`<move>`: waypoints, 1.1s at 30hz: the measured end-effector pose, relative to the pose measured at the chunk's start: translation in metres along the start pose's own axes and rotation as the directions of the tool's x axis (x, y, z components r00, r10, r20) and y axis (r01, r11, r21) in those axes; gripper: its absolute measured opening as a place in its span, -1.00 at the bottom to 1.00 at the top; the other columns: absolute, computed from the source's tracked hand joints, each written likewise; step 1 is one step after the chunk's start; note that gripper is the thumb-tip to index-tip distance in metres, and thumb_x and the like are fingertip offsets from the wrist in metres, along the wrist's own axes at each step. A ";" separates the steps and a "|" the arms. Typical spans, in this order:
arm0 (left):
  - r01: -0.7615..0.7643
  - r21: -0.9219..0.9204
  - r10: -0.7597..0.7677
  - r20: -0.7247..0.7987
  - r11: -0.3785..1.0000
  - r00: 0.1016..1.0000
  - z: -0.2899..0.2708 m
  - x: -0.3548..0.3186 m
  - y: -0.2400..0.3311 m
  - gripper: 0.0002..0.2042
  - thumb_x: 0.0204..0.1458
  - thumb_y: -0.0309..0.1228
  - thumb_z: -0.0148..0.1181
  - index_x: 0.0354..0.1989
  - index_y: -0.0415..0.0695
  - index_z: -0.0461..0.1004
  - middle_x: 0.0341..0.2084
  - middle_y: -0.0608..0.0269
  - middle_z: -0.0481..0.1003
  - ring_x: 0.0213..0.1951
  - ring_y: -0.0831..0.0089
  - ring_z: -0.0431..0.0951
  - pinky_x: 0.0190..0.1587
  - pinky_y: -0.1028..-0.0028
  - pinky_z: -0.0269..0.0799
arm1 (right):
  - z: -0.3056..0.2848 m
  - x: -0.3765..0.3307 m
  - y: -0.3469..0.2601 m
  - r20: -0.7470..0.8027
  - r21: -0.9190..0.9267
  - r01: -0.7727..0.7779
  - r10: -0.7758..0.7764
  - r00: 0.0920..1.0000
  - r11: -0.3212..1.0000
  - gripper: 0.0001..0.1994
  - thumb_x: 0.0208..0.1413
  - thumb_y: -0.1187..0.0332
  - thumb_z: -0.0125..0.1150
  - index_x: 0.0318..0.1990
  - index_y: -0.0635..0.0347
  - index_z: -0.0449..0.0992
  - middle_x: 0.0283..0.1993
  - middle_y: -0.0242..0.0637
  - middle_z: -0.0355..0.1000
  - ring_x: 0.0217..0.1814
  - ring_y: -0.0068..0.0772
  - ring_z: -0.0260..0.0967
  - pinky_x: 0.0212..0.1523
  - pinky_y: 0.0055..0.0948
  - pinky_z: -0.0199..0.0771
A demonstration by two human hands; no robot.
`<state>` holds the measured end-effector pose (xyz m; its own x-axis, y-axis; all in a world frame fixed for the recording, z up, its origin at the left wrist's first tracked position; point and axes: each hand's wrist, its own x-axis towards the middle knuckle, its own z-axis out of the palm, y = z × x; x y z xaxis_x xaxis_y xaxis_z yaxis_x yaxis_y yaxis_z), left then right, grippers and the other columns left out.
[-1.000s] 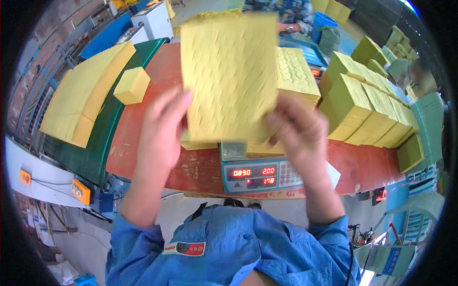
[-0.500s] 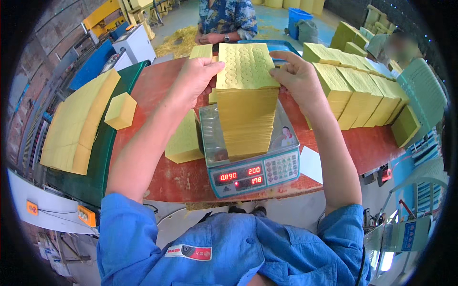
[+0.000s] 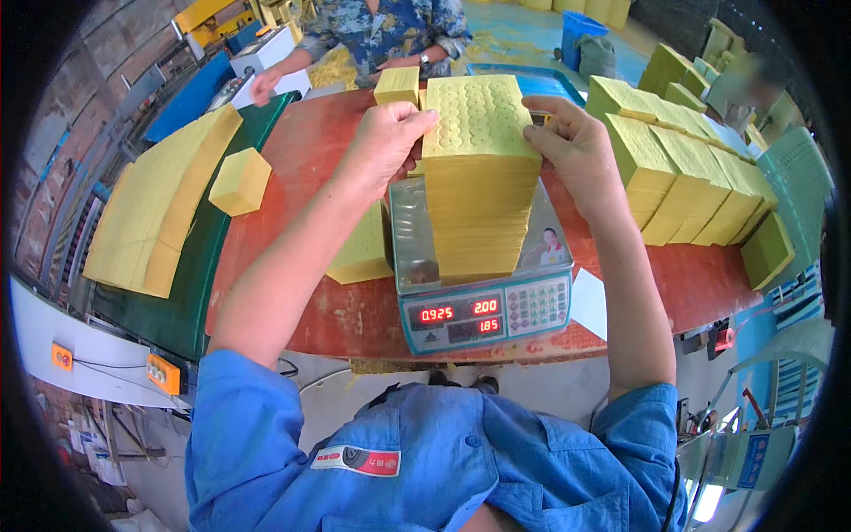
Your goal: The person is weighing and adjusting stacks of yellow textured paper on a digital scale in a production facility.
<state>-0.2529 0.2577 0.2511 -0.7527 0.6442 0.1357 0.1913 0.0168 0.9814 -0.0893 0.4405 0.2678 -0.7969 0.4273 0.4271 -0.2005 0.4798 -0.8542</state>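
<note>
A tall stack of yellow paper sheets (image 3: 479,208), its top embossed with rows of round marks, stands on the clear-covered pan of a digital scale (image 3: 486,317) with lit red digits. My left hand (image 3: 387,146) grips the stack's upper left edge, thumb on the top and fingers curled behind. On the opposite side my right hand (image 3: 576,151) pinches the upper right edge between thumb and bent forefinger. Beside the scale, partly under my left forearm, lies another yellow stack (image 3: 362,244). A smaller yellow block (image 3: 396,85) stands just beyond my left hand.
The red table (image 3: 284,266) carries rows of yellow stacks (image 3: 674,182) at right and a white sheet (image 3: 589,303). On the green surface (image 3: 182,310) at left lie a long yellow row (image 3: 160,208) and a single block (image 3: 239,182). Across stands a person (image 3: 381,40); another sits far right.
The scale's red readout has changed. My hands keep their grip on the stack. The person across has stretched an arm out to the left. The whole view has shifted slightly.
</note>
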 end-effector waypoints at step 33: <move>-0.109 -0.061 0.101 -0.123 0.992 0.987 -0.001 -0.090 0.009 -0.71 0.22 -0.21 0.06 -0.53 -0.05 0.36 -0.67 0.44 0.31 -0.61 0.71 0.25 -0.56 0.67 0.09 | -0.007 -0.076 0.031 -0.182 0.428 0.008 0.078 0.980 0.904 -0.77 0.18 0.49 0.09 -0.04 0.34 0.53 -0.57 -0.46 0.30 -0.57 -0.71 0.14 -0.56 -0.63 0.13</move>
<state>-0.1837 0.1988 0.2482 -0.8011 0.5440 0.2498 0.2335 -0.1002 0.9672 -0.0307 0.4280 0.2104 -0.6930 0.5958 0.4060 -0.4313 0.1086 -0.8956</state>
